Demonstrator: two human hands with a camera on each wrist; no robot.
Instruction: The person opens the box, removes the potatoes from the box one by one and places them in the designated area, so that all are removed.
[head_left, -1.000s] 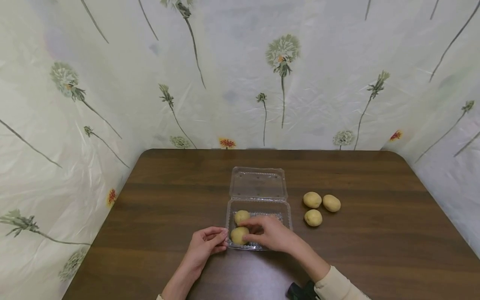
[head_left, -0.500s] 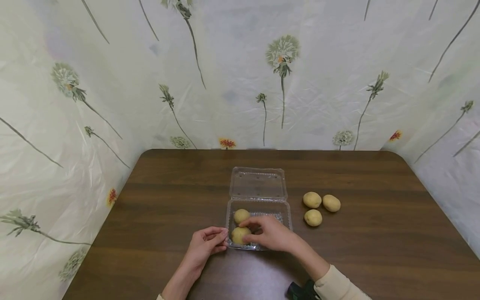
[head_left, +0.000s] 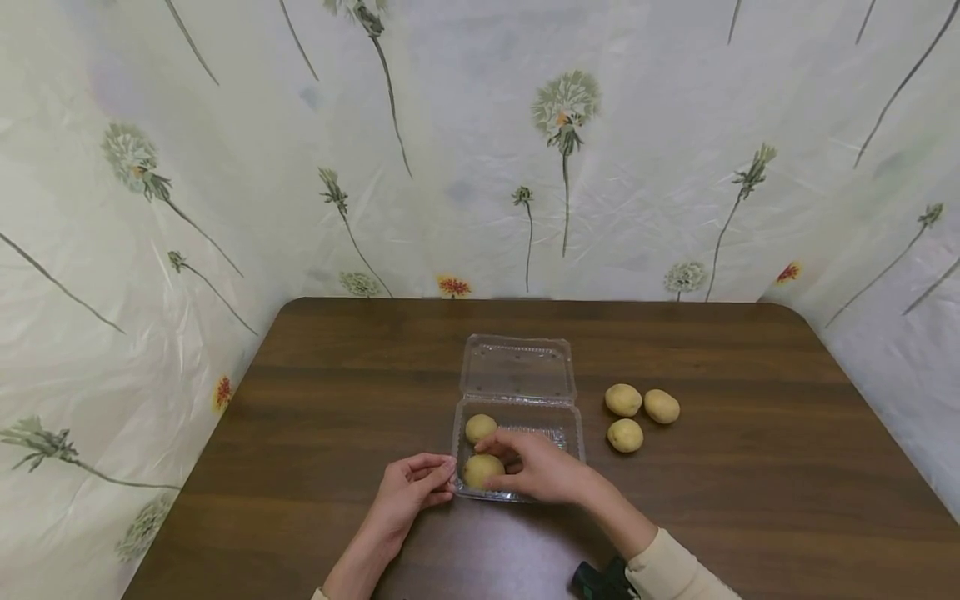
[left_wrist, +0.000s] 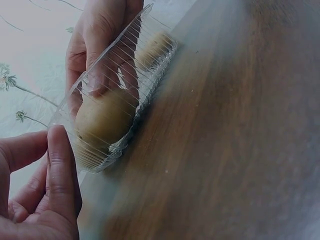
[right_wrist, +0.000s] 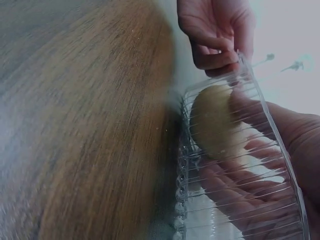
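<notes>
A clear plastic clamshell container (head_left: 517, 403) lies on the table with its lid (head_left: 517, 371) folded back. Its near left corner is pinched between the thumb and fingers of my left hand (head_left: 405, 493). Two potatoes sit along the container's left side, a far potato (head_left: 480, 427) and a near potato (head_left: 481, 472). My right hand (head_left: 546, 468) reaches inside and holds the near one with thumb and curled fingers. Through the ribbed wall, the right wrist view shows the thumb against this potato (right_wrist: 212, 122). In the left wrist view, fingers partly cover it.
Three more potatoes (head_left: 625, 435) lie on the brown wooden table (head_left: 750, 467), to the right of the container. A black object (head_left: 600, 581) is near the right sleeve at the front edge. Floral sheeting (head_left: 465, 150) rises behind the table and at both sides.
Inside the container, the far potato has shifted slightly away and to the left. The near potato has moved a little to the right. Both hands stay almost in place.
</notes>
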